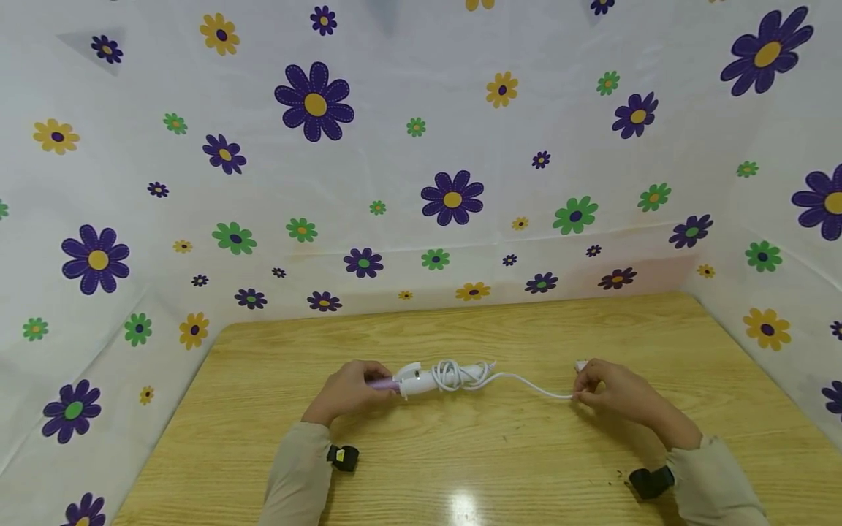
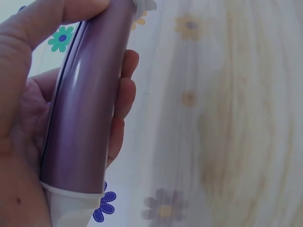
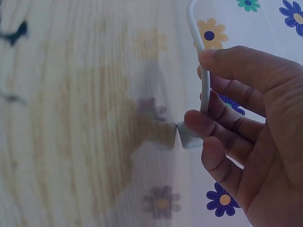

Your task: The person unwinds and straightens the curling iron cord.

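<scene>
A white and purple curling iron (image 1: pixel 416 381) lies across the middle of the table, its white cord (image 1: pixel 451 375) looped round the handle. My left hand (image 1: pixel 351 391) grips the purple barrel (image 2: pixel 87 104), with thumb on one side and fingers curled behind it in the left wrist view. From the handle the free cord runs right to my right hand (image 1: pixel 615 391). There the thumb and fingers pinch the cord (image 3: pixel 205 85) near its end. The white plug (image 3: pixel 190 137) shows just beyond the fingers, close over the tabletop and partly hidden by them.
The wooden table (image 1: pixel 500 453) has a glossy surface that reflects light. A white flowered cloth (image 1: pixel 395 168) stands round its back and both sides. Black wrist cameras sit at both cuffs, the left one (image 1: pixel 343 458) and the right one (image 1: pixel 651 483).
</scene>
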The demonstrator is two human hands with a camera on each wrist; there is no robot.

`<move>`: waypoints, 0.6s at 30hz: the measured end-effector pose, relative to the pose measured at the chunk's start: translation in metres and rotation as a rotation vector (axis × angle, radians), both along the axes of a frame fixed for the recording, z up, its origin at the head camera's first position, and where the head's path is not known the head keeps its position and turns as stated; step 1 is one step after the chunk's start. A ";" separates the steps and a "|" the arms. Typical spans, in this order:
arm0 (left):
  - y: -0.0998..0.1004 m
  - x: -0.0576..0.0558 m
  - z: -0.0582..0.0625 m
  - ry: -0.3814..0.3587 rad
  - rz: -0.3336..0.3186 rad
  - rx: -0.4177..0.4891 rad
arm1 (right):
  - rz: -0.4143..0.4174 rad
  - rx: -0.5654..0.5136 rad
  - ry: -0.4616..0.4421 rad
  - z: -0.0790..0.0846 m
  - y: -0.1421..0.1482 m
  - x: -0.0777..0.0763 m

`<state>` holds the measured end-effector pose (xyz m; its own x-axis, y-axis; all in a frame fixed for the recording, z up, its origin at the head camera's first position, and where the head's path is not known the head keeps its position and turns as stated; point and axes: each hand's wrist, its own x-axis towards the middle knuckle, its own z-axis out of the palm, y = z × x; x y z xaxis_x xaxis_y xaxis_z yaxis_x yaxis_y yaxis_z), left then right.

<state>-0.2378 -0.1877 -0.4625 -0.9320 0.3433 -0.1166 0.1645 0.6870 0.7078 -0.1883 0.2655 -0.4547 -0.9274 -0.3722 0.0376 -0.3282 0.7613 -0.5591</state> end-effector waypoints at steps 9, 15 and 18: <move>-0.001 -0.001 0.000 -0.016 -0.066 0.062 | -0.026 0.056 -0.042 -0.008 0.008 -0.003; 0.000 0.000 0.000 -0.021 -0.085 0.081 | -0.024 -0.013 -0.072 -0.011 0.011 -0.004; -0.001 -0.001 0.000 -0.017 -0.087 0.077 | -0.031 -0.068 -0.082 -0.010 0.011 -0.003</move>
